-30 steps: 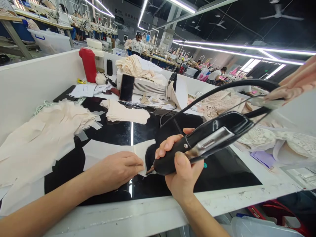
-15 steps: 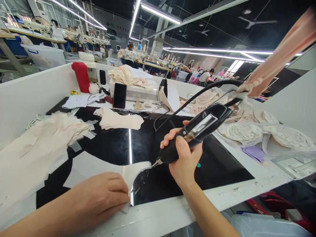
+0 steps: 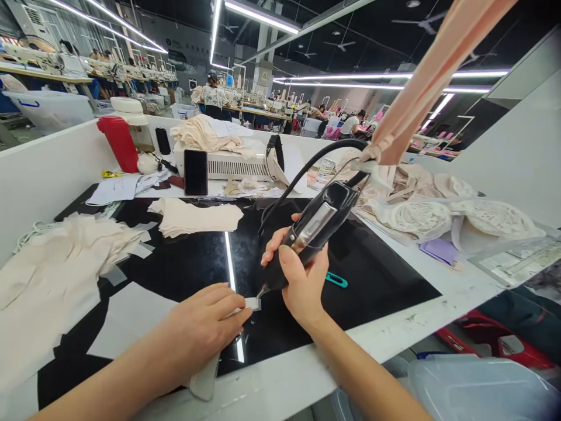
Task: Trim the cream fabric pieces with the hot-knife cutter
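Note:
In the head view, my right hand (image 3: 302, 280) is wrapped round a black corded hot knife (image 3: 322, 219), slanted with its thin metal tip pointing down and left. The tip touches or nearly touches the end of a small cream fabric piece (image 3: 253, 303). My left hand (image 3: 210, 321) presses on that piece with its fingers close together, covering most of it. The black glossy board (image 3: 377, 292) lies beneath both hands. A white sheet (image 3: 131, 316) rests beside my left wrist. From above, a pink fabric strap (image 3: 421, 82) is tied to the hot knife.
Cream fabric pieces form a large pile (image 3: 56, 280) at left and a smaller stack (image 3: 195, 217) behind. A teal thin tool (image 3: 336, 279) lies right of my hand. A phone (image 3: 195, 172), a red container (image 3: 118, 143) and lace cups (image 3: 409, 217) line the edges.
The hot knife's tip and my left hand have come closer together, and my left fingers cover more of the fabric piece. The view has shifted right, showing more of the teal tool.

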A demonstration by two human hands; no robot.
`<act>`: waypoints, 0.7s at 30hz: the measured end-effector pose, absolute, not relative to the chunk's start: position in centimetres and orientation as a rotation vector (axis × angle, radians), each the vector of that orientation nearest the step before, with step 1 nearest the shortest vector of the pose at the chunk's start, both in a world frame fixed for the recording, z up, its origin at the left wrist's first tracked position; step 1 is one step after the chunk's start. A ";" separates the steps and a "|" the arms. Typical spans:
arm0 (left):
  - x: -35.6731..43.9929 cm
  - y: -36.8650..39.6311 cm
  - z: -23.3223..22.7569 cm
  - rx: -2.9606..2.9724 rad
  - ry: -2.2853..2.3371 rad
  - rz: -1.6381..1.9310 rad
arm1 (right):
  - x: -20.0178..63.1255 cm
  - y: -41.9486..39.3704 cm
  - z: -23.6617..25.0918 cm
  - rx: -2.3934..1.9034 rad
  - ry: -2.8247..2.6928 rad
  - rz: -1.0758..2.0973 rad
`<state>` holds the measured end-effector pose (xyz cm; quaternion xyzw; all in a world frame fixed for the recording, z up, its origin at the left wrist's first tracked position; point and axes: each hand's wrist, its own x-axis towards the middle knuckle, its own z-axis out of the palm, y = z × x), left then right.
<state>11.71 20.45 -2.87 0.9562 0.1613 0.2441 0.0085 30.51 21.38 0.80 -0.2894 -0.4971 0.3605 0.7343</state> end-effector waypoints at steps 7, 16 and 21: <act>13.0 21.9 -4.1 3.080 0.480 0.740 | 30.6 21.5 0.8 -0.611 -1.073 0.803; 12.3 21.9 -4.3 3.022 0.522 0.675 | 30.6 21.5 0.8 -0.634 -1.092 0.790; 12.4 21.9 -4.3 3.019 0.519 0.689 | 30.6 21.5 0.7 -0.634 -1.108 0.791</act>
